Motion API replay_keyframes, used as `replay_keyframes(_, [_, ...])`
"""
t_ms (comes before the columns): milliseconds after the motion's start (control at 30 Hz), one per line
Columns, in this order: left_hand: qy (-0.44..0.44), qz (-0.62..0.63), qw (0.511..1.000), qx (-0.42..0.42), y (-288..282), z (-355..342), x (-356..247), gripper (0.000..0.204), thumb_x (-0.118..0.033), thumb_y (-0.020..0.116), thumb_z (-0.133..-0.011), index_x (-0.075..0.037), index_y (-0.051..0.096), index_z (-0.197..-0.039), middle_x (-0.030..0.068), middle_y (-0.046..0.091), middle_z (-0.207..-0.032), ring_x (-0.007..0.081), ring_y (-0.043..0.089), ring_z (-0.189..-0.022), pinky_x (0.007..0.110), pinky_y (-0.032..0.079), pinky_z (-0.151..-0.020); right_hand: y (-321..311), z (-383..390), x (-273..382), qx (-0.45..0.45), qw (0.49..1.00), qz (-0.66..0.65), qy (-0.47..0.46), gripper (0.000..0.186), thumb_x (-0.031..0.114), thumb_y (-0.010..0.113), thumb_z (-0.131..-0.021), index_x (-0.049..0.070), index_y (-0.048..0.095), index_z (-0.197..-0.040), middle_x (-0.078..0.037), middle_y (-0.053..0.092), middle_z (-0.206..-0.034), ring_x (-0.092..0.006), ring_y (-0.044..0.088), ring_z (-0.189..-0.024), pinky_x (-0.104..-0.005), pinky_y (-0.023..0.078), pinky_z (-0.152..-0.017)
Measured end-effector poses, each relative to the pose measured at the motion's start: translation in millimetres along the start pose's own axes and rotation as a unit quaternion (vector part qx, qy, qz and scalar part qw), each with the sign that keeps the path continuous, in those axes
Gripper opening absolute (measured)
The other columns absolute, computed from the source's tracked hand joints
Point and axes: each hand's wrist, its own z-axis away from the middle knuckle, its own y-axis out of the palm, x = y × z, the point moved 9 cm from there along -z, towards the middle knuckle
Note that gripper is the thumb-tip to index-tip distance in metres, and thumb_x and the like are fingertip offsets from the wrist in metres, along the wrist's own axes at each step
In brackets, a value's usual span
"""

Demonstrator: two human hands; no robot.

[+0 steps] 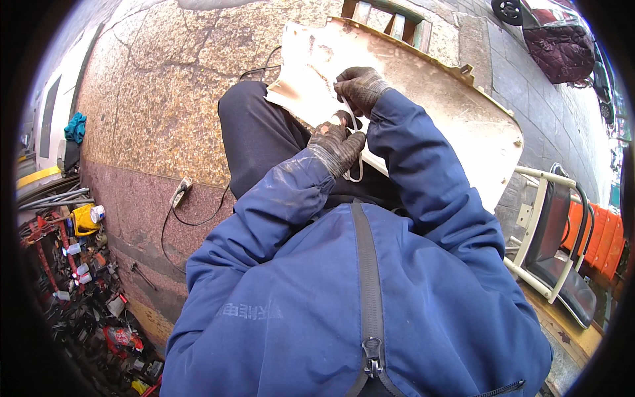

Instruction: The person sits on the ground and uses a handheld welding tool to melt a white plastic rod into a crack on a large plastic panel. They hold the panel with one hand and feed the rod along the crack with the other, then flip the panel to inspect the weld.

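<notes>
**White strip held in two gloved hands over a worn panel**

The white strip (354, 142), thin and bent into a loop, runs between both hands, from the right hand down past the left hand, its lower end hanging just beneath the left fingers. The left hand (336, 144), in a dirty dark work glove, has its fingers (349, 147) closed together around the strip. The right hand (359, 89), gloved the same way, sits just above the left; its fingers (350, 96) are curled together on the upper end of the strip and rest against the panel.

The large off-white panel (423, 99), stained with rusty marks and edged in yellow at the far side, lies under both hands and across the person's lap, stretching away to the right of the fingers. Under its near-left corner is the person's dark trouser leg (254, 135). Blue jacket sleeves (423, 172) lead back from both hands.

Well to the left of the fingers, a power strip (181, 192) with a black cable (192, 221) lies on the speckled stone floor (152, 99), and farther left a heap of tools and bottles (79, 264) is strewn about. Well to the right stands a white-framed chair (555, 245) with a dark seat, next to orange crates (598, 235).
</notes>
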Motion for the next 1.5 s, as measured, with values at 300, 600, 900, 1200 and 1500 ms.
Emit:
replay_keyframes(300, [0.016, -0.003, 0.999, -0.029, -4.9, -6.7, 7.1, 0.027, -0.018, 0.064, -0.075, -0.002, 0.057, -0.095, 0.0133, 0.062, -0.077, 0.0239, 0.06, -0.07, 0.036, 0.049, -0.067, 1.4, -6.7, -0.8, 0.002, 0.999, -0.028, 0.014, 0.009, 0.009, 0.061, -0.081, 0.002, 0.062, -0.086, -0.005, 0.057, -0.062, -0.0127, 0.043, -0.038, -0.0283, 0.032, -0.032])
replay_keyframes(600, [-0.029, 0.034, 0.999, -0.002, -1.9, -13.6, 20.7, 0.025, -0.014, 0.063, -0.073, -0.004, 0.059, -0.096, 0.0126, 0.063, -0.076, 0.0217, 0.061, -0.068, 0.035, 0.051, -0.062, -0.3, -13.2, -1.5, 0.01, 1.0, -0.024, 0.018, 0.009, 0.012, 0.062, -0.082, 0.004, 0.063, -0.085, -0.007, 0.059, -0.064, -0.0162, 0.051, -0.046, -0.031, 0.041, -0.038])
replay_keyframes(900, [-0.051, 0.051, 0.997, -0.01, 1.0, -19.6, 35.5, 0.025, -0.012, 0.062, -0.074, -0.006, 0.059, -0.098, 0.0121, 0.062, -0.071, 0.0203, 0.061, -0.065, 0.034, 0.051, -0.061, 0.8, -15.4, 0.1, 0.012, 0.999, -0.048, 0.011, 0.01, 0.011, 0.062, -0.083, 0.003, 0.062, -0.089, -0.007, 0.059, -0.066, -0.0159, 0.052, -0.047, -0.0305, 0.042, -0.038])
replay_keyframes(1200, [-0.076, 0.038, 0.996, -0.005, -9.7, -16.5, 27.0, 0.027, -0.012, 0.062, -0.075, -0.005, 0.058, -0.101, 0.013, 0.063, -0.072, 0.02, 0.062, -0.065, 0.033, 0.051, -0.059, 2.3, -12.4, -1.1, 0.03, 0.997, -0.073, 0.006, 0.017, 0.016, 0.064, -0.083, 0.001, 0.062, -0.093, -0.008, 0.059, -0.07, -0.0167, 0.053, -0.051, -0.0311, 0.044, -0.042])
replay_keyframes(1500, [-0.047, 0.063, 0.995, -0.054, -10.6, -22.9, 46.7, 0.022, -0.007, 0.062, -0.076, -0.004, 0.057, -0.098, 0.0089, 0.06, -0.068, 0.0173, 0.059, -0.061, 0.032, 0.05, -0.054, -4.4, 18.6, -25.6, -0.013, 0.996, -0.08, 0.023, 0.047, 0.038, 0.06, -0.087, -0.005, 0.056, -0.105, -0.016, 0.061, -0.091, -0.0226, 0.06, -0.071, -0.0364, 0.053, -0.06])
